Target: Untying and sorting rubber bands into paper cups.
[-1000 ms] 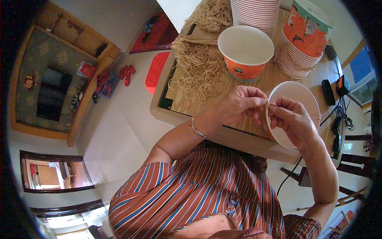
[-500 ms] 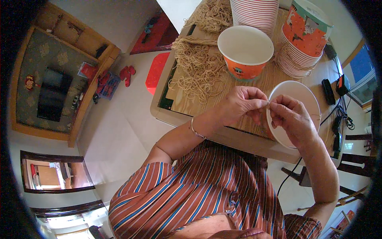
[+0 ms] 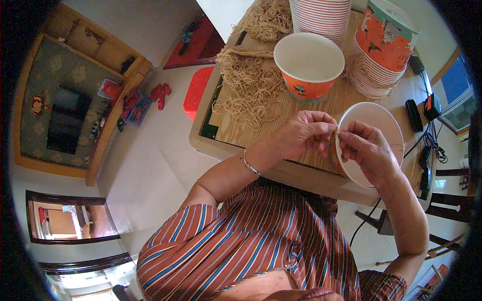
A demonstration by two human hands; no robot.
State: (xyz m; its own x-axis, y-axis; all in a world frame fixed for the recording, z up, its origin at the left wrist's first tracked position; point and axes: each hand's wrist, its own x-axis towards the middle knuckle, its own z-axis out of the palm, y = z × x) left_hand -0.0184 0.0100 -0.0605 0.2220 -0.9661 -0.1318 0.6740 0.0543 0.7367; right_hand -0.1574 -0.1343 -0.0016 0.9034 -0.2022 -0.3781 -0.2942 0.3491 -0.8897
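At the table's front edge, a paper bucket (image 3: 391, 131) lies tilted, its white inside toward me. Over its left rim my two hands meet. My left hand (image 3: 314, 131) is closed in a pinch, thumb against forefinger, on a thin piece of tan string (image 3: 337, 131). My right hand (image 3: 365, 145) reaches across the bucket's mouth and pinches the same string close beside it; its other fingers are curled. Much of the string is hidden by my fingertips. Another strand shows at the bucket's right rim. An orange paper bucket (image 3: 307, 86) with white inside stands upright just beyond my hands.
Loose tan string (image 3: 251, 88) lies heaped on the left of the wooden table (image 3: 233, 131). Behind stand a stack of white buckets (image 3: 321, 19) and an orange-and-green bucket stack (image 3: 384, 45). Black cables and an adapter (image 3: 432, 106) lie at the right edge. A red stool (image 3: 197, 93) stands left.
My fingertips have drawn slightly apart at the bucket's rim, and more tan string shows between them. The left hand has shifted a little down. The bucket stays in place.
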